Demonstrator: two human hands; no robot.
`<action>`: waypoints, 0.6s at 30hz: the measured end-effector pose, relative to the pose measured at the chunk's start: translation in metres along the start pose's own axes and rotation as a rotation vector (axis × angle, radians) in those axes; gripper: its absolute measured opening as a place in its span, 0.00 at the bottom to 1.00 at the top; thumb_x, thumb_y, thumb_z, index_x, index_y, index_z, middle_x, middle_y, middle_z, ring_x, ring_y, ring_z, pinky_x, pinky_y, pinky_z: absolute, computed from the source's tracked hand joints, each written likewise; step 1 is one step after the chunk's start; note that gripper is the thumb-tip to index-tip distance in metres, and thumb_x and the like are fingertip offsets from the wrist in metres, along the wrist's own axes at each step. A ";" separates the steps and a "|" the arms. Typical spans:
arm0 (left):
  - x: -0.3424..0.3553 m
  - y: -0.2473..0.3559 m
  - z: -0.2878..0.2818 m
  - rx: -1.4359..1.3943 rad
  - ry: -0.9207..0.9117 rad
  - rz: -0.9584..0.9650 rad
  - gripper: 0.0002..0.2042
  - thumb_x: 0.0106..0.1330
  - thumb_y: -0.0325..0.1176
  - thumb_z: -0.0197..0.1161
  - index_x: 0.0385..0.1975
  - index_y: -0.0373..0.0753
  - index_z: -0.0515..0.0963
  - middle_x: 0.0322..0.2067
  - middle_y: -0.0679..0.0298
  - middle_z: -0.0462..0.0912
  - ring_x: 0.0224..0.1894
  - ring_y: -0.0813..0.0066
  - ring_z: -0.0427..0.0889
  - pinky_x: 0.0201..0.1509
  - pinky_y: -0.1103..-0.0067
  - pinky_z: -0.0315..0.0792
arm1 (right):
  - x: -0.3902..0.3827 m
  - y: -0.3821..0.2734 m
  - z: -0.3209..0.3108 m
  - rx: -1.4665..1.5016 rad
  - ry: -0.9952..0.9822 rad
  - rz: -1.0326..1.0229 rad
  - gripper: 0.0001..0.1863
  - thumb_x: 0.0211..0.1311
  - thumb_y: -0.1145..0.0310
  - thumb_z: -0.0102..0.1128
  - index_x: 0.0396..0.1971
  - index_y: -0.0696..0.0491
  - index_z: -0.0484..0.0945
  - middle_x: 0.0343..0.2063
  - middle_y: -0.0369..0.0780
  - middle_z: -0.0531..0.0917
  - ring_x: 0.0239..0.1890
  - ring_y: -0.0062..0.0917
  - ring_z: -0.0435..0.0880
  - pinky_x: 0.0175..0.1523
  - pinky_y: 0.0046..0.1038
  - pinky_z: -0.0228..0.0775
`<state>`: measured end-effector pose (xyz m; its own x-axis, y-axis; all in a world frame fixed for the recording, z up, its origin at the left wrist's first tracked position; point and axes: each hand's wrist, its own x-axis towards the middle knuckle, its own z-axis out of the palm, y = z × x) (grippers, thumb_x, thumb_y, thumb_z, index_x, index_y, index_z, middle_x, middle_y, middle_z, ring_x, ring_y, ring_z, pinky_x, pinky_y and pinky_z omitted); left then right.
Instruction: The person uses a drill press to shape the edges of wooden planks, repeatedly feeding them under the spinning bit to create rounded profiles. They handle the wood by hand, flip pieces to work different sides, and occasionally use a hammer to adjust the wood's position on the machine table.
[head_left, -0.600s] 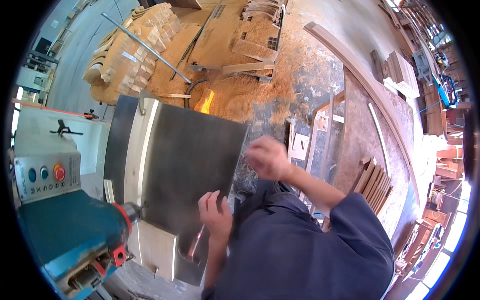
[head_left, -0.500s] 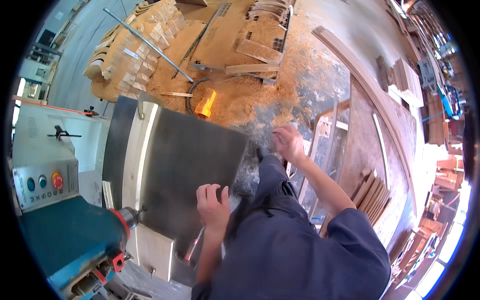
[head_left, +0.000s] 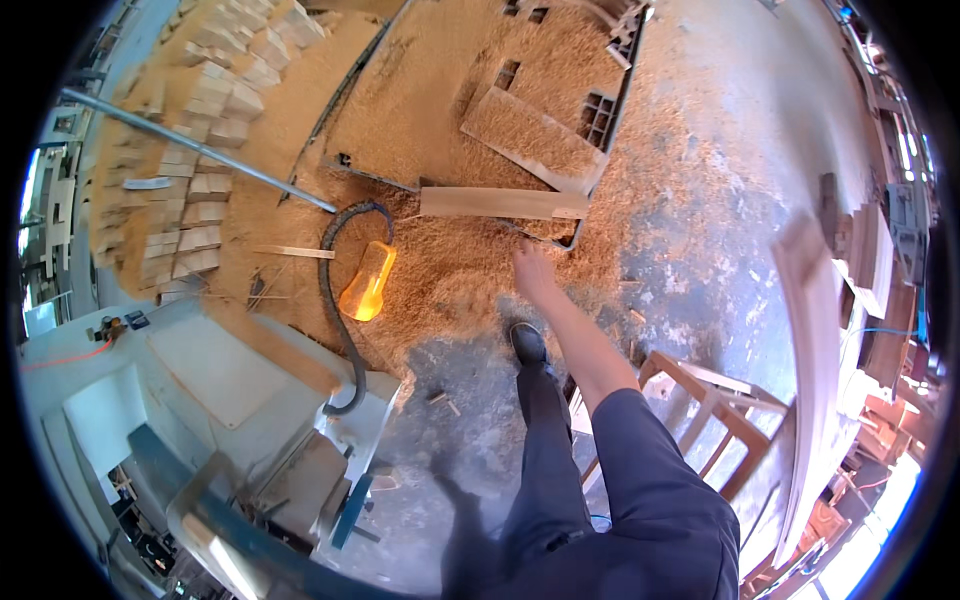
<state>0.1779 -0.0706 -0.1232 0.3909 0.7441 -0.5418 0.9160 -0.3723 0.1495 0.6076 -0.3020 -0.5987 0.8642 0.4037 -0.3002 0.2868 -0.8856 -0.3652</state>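
Note:
My right hand (head_left: 533,268) reaches out over the sawdust-covered floor, its arm stretched away from me. In the picture it appears just below a wooden board (head_left: 500,203) that lies across a dark metal frame; I cannot tell whether they touch. No held thing shows, but the fingers are too bent away and small to judge. My left hand is out of view. To the left of my right hand are a yellow-orange plastic piece (head_left: 369,284), perhaps a scoop or nozzle, and a curved black hose (head_left: 330,290).
Stacked wooden blocks (head_left: 205,120) lie at the far left, crossed by a long metal pipe (head_left: 200,147). A white and teal machine (head_left: 230,390) stands at lower left. On my right are a wooden frame (head_left: 735,430) and a long plank (head_left: 808,380). Sawdust (head_left: 450,295) covers the floor ahead.
My view has shifted forward toward the sawdust pile. The dark panel and the machine's control box have left view, as has my left hand. My right arm is stretched further forward.

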 end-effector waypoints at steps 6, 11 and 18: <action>0.062 0.040 0.008 0.036 -0.059 -0.218 0.25 0.47 0.41 0.86 0.32 0.39 0.73 0.32 0.60 0.71 0.36 0.56 0.73 0.41 0.62 0.69 | 0.196 0.056 0.049 -0.362 0.057 -0.058 0.37 0.64 0.68 0.64 0.74 0.54 0.65 0.70 0.48 0.72 0.72 0.43 0.70 0.73 0.53 0.62; 0.065 0.046 -0.002 0.030 -0.063 -0.336 0.27 0.43 0.40 0.87 0.31 0.40 0.72 0.31 0.62 0.69 0.35 0.58 0.71 0.40 0.63 0.67 | 0.241 0.027 0.024 -0.385 -0.213 -0.014 0.41 0.59 0.64 0.72 0.72 0.54 0.66 0.64 0.49 0.74 0.70 0.44 0.70 0.71 0.52 0.65; -0.029 -0.017 -0.033 -0.033 -0.028 -0.311 0.30 0.38 0.39 0.90 0.30 0.40 0.69 0.30 0.64 0.66 0.33 0.61 0.68 0.38 0.65 0.64 | 0.198 -0.041 -0.108 0.402 -0.572 0.196 0.47 0.52 0.60 0.79 0.70 0.59 0.66 0.57 0.49 0.78 0.58 0.47 0.80 0.59 0.52 0.78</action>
<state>0.1540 -0.0678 -0.0822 0.0889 0.8039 -0.5881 0.9939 -0.1105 -0.0009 0.8118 -0.2102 -0.5482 0.5012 0.4005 -0.7671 -0.1204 -0.8456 -0.5201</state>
